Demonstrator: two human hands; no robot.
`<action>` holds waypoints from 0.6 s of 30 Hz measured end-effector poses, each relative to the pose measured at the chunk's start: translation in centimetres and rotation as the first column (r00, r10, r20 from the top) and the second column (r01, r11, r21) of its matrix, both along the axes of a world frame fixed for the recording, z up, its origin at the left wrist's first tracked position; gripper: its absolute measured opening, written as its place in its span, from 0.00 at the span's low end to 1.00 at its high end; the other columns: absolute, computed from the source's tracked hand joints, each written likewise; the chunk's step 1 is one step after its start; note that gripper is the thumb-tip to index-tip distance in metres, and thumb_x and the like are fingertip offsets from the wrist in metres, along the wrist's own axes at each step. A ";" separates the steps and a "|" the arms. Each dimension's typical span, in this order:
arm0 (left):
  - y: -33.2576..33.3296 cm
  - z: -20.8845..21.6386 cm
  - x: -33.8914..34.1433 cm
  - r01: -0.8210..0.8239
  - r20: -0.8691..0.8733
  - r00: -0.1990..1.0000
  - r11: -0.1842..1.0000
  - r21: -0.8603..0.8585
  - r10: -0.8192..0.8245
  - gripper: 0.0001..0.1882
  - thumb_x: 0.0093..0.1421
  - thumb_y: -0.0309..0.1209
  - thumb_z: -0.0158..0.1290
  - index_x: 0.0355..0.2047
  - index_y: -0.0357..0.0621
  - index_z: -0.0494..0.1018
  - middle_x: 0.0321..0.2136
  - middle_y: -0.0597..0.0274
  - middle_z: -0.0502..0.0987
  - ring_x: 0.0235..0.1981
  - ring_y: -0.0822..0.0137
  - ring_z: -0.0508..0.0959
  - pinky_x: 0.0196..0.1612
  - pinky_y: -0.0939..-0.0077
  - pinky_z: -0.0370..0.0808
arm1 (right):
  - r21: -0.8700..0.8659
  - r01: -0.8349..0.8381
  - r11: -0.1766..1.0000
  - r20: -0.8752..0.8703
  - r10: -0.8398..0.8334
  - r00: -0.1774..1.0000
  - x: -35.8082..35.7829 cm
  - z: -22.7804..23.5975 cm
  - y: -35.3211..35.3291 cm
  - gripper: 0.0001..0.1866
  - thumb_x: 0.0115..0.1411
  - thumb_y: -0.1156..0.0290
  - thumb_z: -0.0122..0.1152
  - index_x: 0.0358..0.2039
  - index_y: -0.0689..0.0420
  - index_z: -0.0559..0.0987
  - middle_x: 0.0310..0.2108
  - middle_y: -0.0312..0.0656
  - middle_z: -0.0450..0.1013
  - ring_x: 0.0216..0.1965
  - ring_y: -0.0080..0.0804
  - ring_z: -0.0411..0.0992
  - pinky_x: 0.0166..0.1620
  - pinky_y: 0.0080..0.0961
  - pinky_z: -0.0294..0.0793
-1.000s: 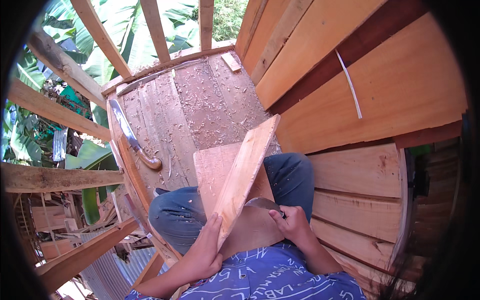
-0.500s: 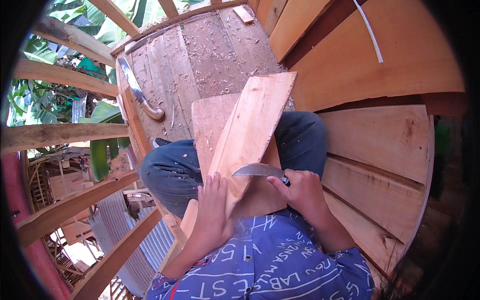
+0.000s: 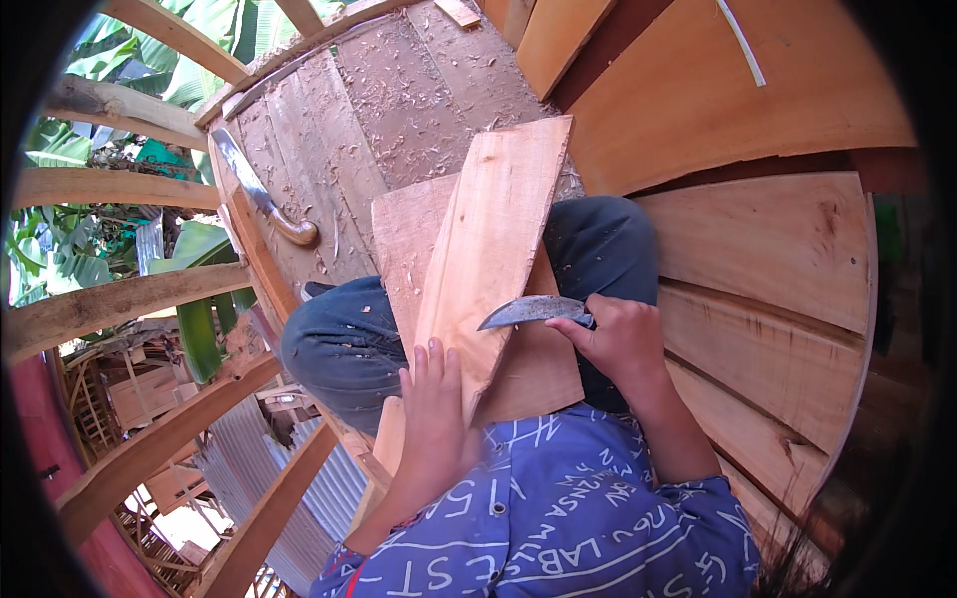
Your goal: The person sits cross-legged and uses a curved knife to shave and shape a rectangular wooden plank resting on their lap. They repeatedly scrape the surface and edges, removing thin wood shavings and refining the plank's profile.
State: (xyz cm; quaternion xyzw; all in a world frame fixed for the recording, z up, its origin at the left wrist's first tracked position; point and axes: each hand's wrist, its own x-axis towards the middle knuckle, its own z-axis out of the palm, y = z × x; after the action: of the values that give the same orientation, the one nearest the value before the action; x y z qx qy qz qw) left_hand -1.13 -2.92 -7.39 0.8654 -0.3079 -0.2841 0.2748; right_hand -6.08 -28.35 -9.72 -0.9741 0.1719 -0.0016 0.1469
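A long, pale wooden board (image 3: 503,214) lies slanted over my lap, its far end leaning to the right. Under it rests a wider, flat wooden plank (image 3: 404,224). My left hand (image 3: 435,394) lies flat along the board's near left edge, fingers stretched out. In my right hand (image 3: 620,337), at the board's right edge, is a curved-blade knife (image 3: 533,311). Its blade points left across the near part of the board, and my fingers are wrapped round the handle. Whether the edge touches the wood I cannot tell.
A large knife with a wooden handle (image 3: 295,229) lies on the plank floor (image 3: 344,130) at the far left, among wood shavings. Wooden rails (image 3: 130,292) stand along the left side, with leaves and corrugated sheets beyond. A plank wall (image 3: 758,249) closes the right side.
The curved-blade knife and my right hand have shifted slightly right and away from my body. My left hand stays on the board. The whole view has turned a little.
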 end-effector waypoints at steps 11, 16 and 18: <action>0.3 -0.4 0.4 -0.008 -0.006 1.000 1.000 -0.010 0.008 0.52 0.40 0.18 0.52 0.67 0.30 0.43 0.68 0.33 0.41 0.71 0.38 0.39 0.69 0.40 0.37 | -0.088 -0.039 0.995 0.042 0.043 0.998 1.1 0.4 0.3 0.33 0.50 0.36 0.62 0.12 0.54 0.70 0.12 0.41 0.69 0.15 0.40 0.72 0.19 0.32 0.69; 0.5 -1.0 0.3 -0.026 0.005 1.000 0.999 -0.020 0.026 0.52 0.39 0.19 0.52 0.67 0.31 0.44 0.68 0.32 0.42 0.70 0.36 0.40 0.68 0.38 0.38 | -0.097 -0.038 0.995 0.100 0.048 0.994 1.1 0.0 0.3 0.31 0.48 0.37 0.65 0.12 0.54 0.70 0.11 0.40 0.67 0.15 0.39 0.71 0.19 0.32 0.69; 0.5 -1.0 0.4 -0.034 -0.001 0.999 0.999 -0.029 0.034 0.53 0.39 0.20 0.53 0.67 0.31 0.44 0.68 0.32 0.43 0.70 0.36 0.40 0.68 0.37 0.38 | -0.092 -0.027 0.995 0.095 0.036 0.995 1.2 0.1 0.4 0.31 0.47 0.37 0.66 0.12 0.54 0.70 0.11 0.40 0.67 0.15 0.39 0.71 0.20 0.32 0.69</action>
State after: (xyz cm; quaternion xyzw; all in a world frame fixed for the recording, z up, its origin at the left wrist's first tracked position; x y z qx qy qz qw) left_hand -0.75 -2.42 -8.42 0.8664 -0.2974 -0.2750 0.2921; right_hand -4.92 -27.98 -9.66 -0.9812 0.1489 -0.0540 0.1107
